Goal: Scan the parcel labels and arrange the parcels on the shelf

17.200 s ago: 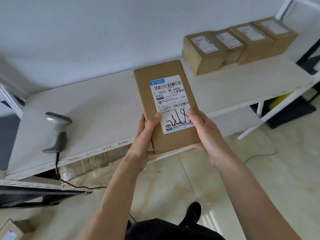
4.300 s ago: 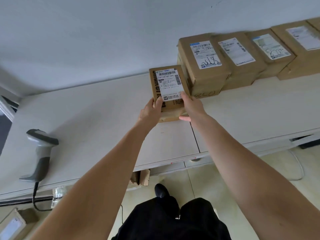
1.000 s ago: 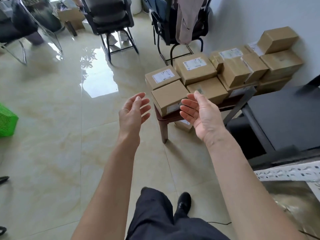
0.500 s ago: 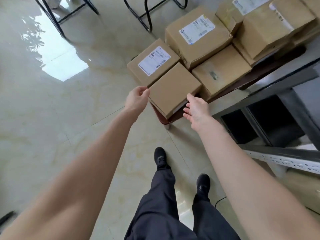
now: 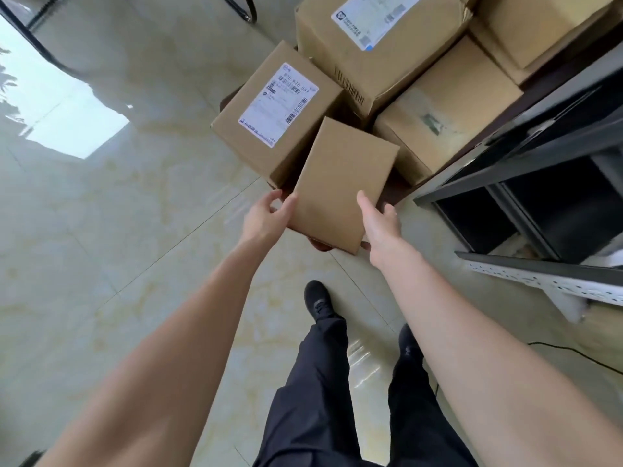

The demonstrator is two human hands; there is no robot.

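Glossy pale floor tiles (image 5: 101,230) fill the left of your view, with a bright window reflection on them. Moving right, your left hand (image 5: 266,214) comes first: its thumb lies against the left edge of the plain parcel (image 5: 340,183) and its fingers curl underneath, so it is gripping. That parcel is lifted at its near end, with no label on the face turned up to you; the label is probably underneath, which would explain holding it by the edges so you can flip it for scanning.

Behind it on the left, the labelled parcel (image 5: 276,109) sits label-up in the heap. Further back is the large parcel (image 5: 374,38), also label-up, and just right of the held one a scuffed parcel (image 5: 448,106) shows only tape marks. All of them look like they are waiting their turn.

Your right hand (image 5: 381,224) clamps the right edge, thumb on top and fingertips showing beneath the near corner, so both hands share the weight. At the far right stand the dark frames of the shelf unit (image 5: 539,183); judging by the task, that is where this parcel goes once it is scanned.
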